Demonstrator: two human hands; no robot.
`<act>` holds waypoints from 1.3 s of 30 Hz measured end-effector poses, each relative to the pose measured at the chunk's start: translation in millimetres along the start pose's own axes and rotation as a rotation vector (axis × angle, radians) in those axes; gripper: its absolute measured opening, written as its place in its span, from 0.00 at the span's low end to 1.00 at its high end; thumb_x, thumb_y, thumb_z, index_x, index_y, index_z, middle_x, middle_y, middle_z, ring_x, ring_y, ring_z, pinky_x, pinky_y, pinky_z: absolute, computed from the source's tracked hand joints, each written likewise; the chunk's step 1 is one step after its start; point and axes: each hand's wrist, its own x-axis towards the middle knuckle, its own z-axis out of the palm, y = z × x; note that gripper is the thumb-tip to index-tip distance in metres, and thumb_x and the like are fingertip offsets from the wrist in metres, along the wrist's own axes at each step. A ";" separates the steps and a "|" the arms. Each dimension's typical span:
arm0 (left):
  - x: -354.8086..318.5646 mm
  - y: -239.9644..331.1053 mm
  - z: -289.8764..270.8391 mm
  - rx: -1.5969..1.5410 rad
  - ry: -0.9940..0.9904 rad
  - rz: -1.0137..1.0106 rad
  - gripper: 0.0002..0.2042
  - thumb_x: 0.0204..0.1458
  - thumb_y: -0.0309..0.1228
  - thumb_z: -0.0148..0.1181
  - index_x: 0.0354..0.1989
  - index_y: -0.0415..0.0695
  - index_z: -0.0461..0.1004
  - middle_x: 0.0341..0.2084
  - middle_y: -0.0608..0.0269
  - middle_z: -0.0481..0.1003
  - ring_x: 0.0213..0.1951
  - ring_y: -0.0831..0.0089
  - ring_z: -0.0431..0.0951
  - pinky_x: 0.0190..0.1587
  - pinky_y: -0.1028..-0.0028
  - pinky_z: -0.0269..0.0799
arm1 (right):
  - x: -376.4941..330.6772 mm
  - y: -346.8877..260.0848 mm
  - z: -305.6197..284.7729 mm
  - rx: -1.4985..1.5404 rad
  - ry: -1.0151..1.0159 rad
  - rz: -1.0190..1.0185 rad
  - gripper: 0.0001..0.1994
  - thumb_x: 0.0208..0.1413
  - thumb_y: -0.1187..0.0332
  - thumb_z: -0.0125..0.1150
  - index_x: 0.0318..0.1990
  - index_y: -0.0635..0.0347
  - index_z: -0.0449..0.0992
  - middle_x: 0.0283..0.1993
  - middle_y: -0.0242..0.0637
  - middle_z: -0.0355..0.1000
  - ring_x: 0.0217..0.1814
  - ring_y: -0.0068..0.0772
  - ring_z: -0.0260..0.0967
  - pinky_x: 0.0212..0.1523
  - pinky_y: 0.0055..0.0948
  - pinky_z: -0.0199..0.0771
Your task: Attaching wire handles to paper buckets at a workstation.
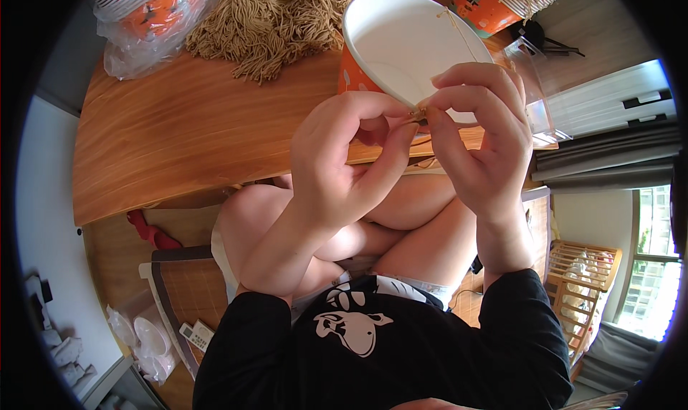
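left hand [344,163]: fingers pressed together on a thin tan string [459,34] at the near rim of the paper bucket [401,45], at about 12 o'clock from the person's knees.
right hand [476,134]: pinched shut on the same string, its fingertips touching the left hand's, so both can work one tiny spot.
paper bucket: orange outside, white inside, tipped toward the person at the desk [186,131] edge, so the rim is easy to reach.
string: runs from the pinch across the bucket's mouth to the far rim.
string pile [276,20]: lies on the desk at 11 o'clock, well apart from the hands.
bagged buckets [154,20]: at 10 o'clock, cut off by the picture's edge.
hard to see: the bit between the fingertips is too small to tell if it is a knot or a hole.
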 end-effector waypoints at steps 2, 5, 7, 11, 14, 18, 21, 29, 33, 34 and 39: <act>-0.6 -0.7 0.7 -0.020 -0.001 -0.014 0.08 0.49 0.20 0.69 0.36 0.42 0.78 0.23 0.66 0.76 0.23 0.77 0.73 0.27 0.77 0.69 | -0.8 0.3 -0.7 0.004 -0.006 0.002 0.07 0.45 0.75 0.69 0.33 0.54 0.82 0.41 0.32 0.76 0.47 0.38 0.68 0.48 0.32 0.68; -0.7 -2.3 0.9 0.009 -0.020 0.003 0.08 0.49 0.19 0.69 0.36 0.43 0.78 0.23 0.66 0.76 0.23 0.77 0.73 0.27 0.78 0.69 | -0.8 0.8 -2.1 0.013 -0.019 -0.004 0.07 0.45 0.75 0.69 0.33 0.54 0.82 0.41 0.32 0.76 0.47 0.37 0.68 0.48 0.32 0.68; -0.8 -2.5 0.6 0.002 -0.032 -0.014 0.08 0.49 0.19 0.68 0.36 0.42 0.78 0.24 0.66 0.76 0.23 0.77 0.73 0.27 0.77 0.69 | -1.0 1.1 -2.8 0.016 -0.028 -0.011 0.07 0.45 0.75 0.69 0.33 0.54 0.82 0.42 0.33 0.76 0.47 0.37 0.68 0.48 0.33 0.68; -0.7 -2.6 -0.1 -0.049 -0.033 -0.057 0.08 0.50 0.19 0.68 0.36 0.41 0.77 0.24 0.65 0.77 0.24 0.77 0.73 0.28 0.77 0.70 | -3.1 2.3 -2.9 0.034 -0.019 0.017 0.07 0.46 0.75 0.68 0.34 0.54 0.82 0.42 0.33 0.75 0.46 0.37 0.68 0.48 0.33 0.68; -0.6 -3.1 -1.4 -0.061 -0.038 -0.049 0.07 0.50 0.18 0.68 0.36 0.41 0.77 0.25 0.65 0.77 0.25 0.78 0.73 0.29 0.77 0.70 | -5.0 3.4 -4.2 0.029 -0.014 0.014 0.08 0.46 0.75 0.68 0.35 0.53 0.82 0.42 0.34 0.75 0.46 0.37 0.68 0.48 0.33 0.68; -0.2 -3.3 -1.2 -0.052 -0.045 -0.055 0.08 0.50 0.18 0.68 0.36 0.41 0.77 0.25 0.65 0.77 0.25 0.78 0.73 0.29 0.77 0.71 | -6.5 1.7 -6.0 0.017 -0.013 0.028 0.09 0.45 0.75 0.68 0.36 0.53 0.82 0.42 0.34 0.75 0.46 0.37 0.68 0.49 0.33 0.67; -1.3 -3.9 -0.5 -0.030 -0.037 -0.042 0.08 0.50 0.18 0.68 0.37 0.41 0.77 0.25 0.65 0.77 0.25 0.77 0.73 0.29 0.77 0.71 | -1.1 -2.8 -12.2 -0.027 -0.025 -0.045 0.12 0.43 0.74 0.68 0.37 0.51 0.83 0.43 0.33 0.75 0.46 0.37 0.68 0.48 0.33 0.67; -1.0 -3.0 -3.1 0.017 -0.037 -0.017 0.08 0.50 0.18 0.68 0.37 0.41 0.78 0.27 0.64 0.78 0.26 0.77 0.75 0.29 0.77 0.72 | -0.3 1.8 -1.8 -0.103 0.014 -0.213 0.15 0.39 0.72 0.74 0.39 0.48 0.85 0.45 0.30 0.76 0.47 0.37 0.69 0.47 0.33 0.68; 0.1 -3.1 -2.7 0.002 -0.048 -0.018 0.07 0.51 0.19 0.67 0.37 0.40 0.77 0.28 0.64 0.79 0.26 0.76 0.76 0.30 0.77 0.73 | -4.9 2.9 -5.5 -0.171 0.023 -0.136 0.12 0.41 0.72 0.74 0.36 0.48 0.84 0.44 0.29 0.77 0.46 0.37 0.70 0.47 0.33 0.69; 0.1 -3.1 -3.0 0.006 -0.053 -0.017 0.07 0.52 0.19 0.67 0.37 0.40 0.77 0.28 0.64 0.79 0.27 0.76 0.77 0.30 0.77 0.73 | -5.7 2.9 -5.4 -0.179 0.022 -0.118 0.11 0.42 0.72 0.74 0.36 0.48 0.84 0.44 0.29 0.77 0.46 0.37 0.70 0.47 0.32 0.69; -0.3 -4.0 -2.7 -0.014 -0.045 -0.036 0.06 0.53 0.20 0.67 0.37 0.39 0.77 0.29 0.63 0.79 0.27 0.76 0.77 0.31 0.77 0.74 | -8.4 4.4 -3.7 -0.156 0.047 -0.097 0.10 0.43 0.72 0.74 0.36 0.49 0.84 0.43 0.29 0.77 0.46 0.36 0.70 0.46 0.32 0.69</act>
